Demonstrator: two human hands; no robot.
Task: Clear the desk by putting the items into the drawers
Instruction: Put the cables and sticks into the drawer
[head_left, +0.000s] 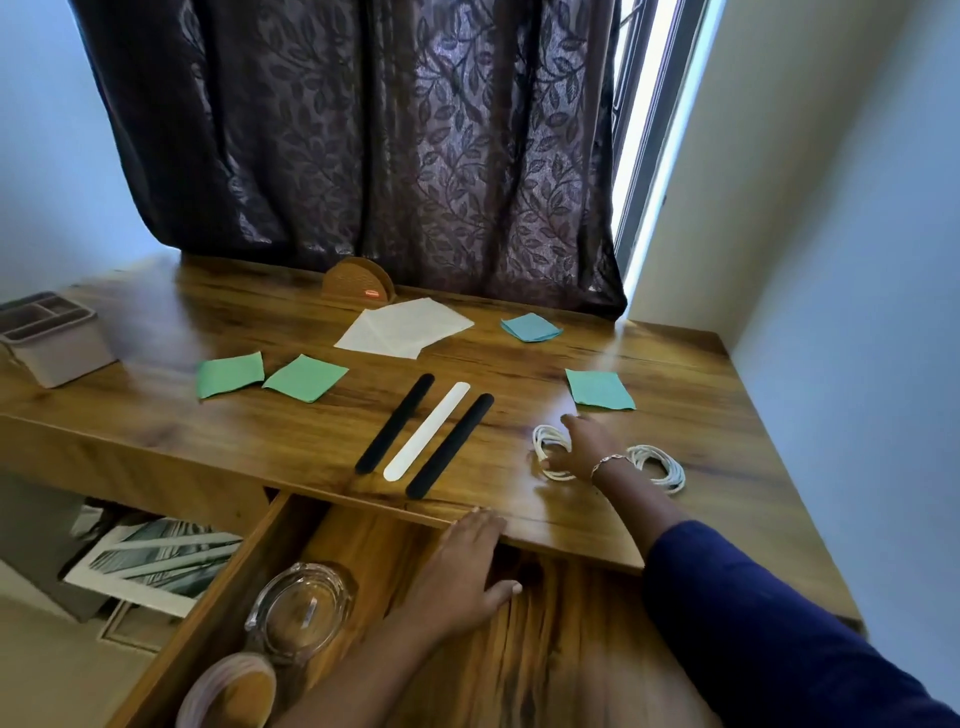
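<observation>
My right hand (584, 447) reaches over the wooden desk (291, 431) and its fingers curl round a white cord coil (548, 441). A second white cord coil (657, 465) lies just right of my wrist. My left hand (467, 566) lies flat inside the pulled-out drawer (249, 577), fingers straight, near the desk's front edge. The drawer holds a glass ashtray (301, 608) and a pale ring (228, 691). On the desk lie two black sticks (395, 423) (449, 444) with a white stick (426, 431) between them, green paper squares (228, 374) (305, 377) (598, 389), a blue square (530, 327) and white sheets (405, 327).
A grey organizer box (52, 338) stands at the desk's left end. A wooden napkin holder (358, 283) sits at the back under a dark curtain (363, 130). The wall (857, 260) closes the right side. Framed pictures (156, 561) lie on the floor under the desk.
</observation>
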